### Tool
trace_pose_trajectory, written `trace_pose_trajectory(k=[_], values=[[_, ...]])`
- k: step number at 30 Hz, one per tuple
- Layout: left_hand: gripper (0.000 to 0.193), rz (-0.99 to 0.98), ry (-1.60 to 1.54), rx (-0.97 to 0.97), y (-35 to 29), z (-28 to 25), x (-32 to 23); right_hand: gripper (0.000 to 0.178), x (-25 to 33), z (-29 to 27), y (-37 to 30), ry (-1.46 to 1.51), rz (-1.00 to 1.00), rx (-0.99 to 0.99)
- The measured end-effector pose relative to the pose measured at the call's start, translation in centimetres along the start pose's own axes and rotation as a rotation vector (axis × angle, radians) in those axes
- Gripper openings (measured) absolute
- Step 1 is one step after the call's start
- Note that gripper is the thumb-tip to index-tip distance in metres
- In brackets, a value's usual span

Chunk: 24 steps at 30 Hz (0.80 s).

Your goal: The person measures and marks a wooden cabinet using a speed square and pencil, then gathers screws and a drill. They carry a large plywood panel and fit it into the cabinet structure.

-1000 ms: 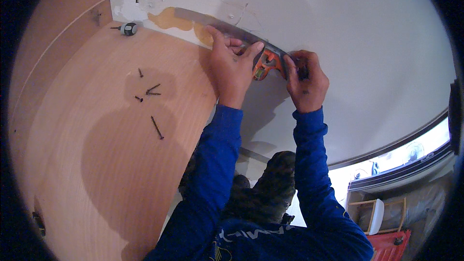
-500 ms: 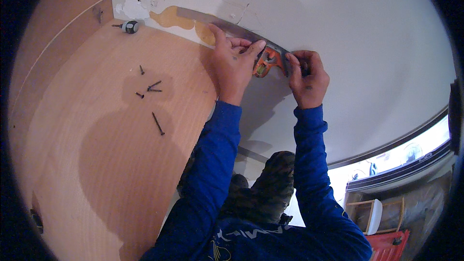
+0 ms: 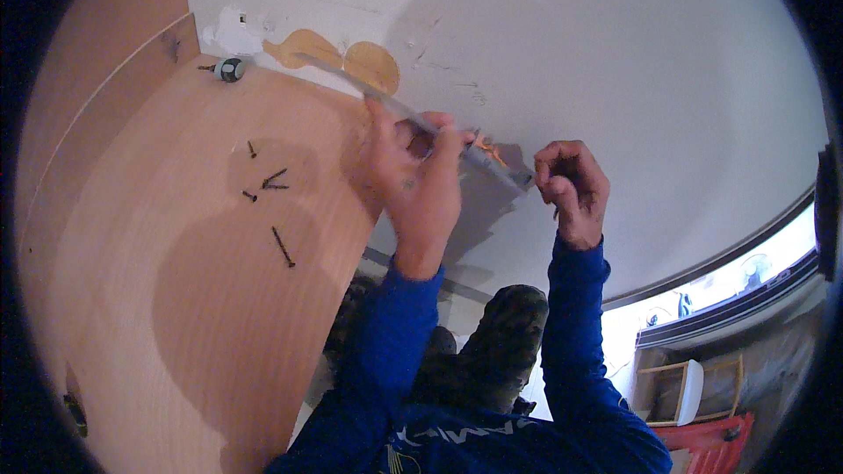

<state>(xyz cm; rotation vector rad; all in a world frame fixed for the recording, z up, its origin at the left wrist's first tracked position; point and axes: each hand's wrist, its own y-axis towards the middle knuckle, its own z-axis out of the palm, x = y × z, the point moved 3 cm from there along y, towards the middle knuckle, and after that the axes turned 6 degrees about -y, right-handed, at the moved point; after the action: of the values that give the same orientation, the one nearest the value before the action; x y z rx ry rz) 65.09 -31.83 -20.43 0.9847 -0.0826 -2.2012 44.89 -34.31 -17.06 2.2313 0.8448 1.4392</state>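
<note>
My left hand (image 3: 417,171) is closed around the metal blade of a combination square (image 3: 395,105), which slants in front of the wall. The square's orange head (image 3: 488,147) is blurred and partly hidden behind the blade. To the right of the blade's lower end, apart from it, my right hand (image 3: 575,189) is curled with thumb and fingertips together. A small dark bit shows below its fingers, too little to name. Faint pencil-like marks (image 3: 470,88) are on the pale wall (image 3: 597,53) above the square.
Several dark screws (image 3: 283,247) lie on the wooden surface (image 3: 219,298) at left. A stubby screwdriver (image 3: 230,69) rests by the wall's base. Tan patches (image 3: 372,66) mark the wall. A red plastic item (image 3: 716,443) and a white-topped stool-like piece (image 3: 690,393) stand at lower right.
The square has come away from the wall and moved down toward me in my left hand, turning as it goes. My right hand has let go of its end and moved down and right.
</note>
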Motion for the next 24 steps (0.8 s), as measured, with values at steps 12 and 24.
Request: trace_pose_trajectory(k=[12,24], values=[[0.065,-0.065,-0.623,0.101,0.9,2.3,1.8,0.031,4.8,-1.1,1.0,-0.192,-0.09,-0.062],[0.128,0.443,0.752,-0.255,5.5,1.3,3.1,0.01,4.8,-1.6,7.5,-0.769,-0.501,-0.269]])
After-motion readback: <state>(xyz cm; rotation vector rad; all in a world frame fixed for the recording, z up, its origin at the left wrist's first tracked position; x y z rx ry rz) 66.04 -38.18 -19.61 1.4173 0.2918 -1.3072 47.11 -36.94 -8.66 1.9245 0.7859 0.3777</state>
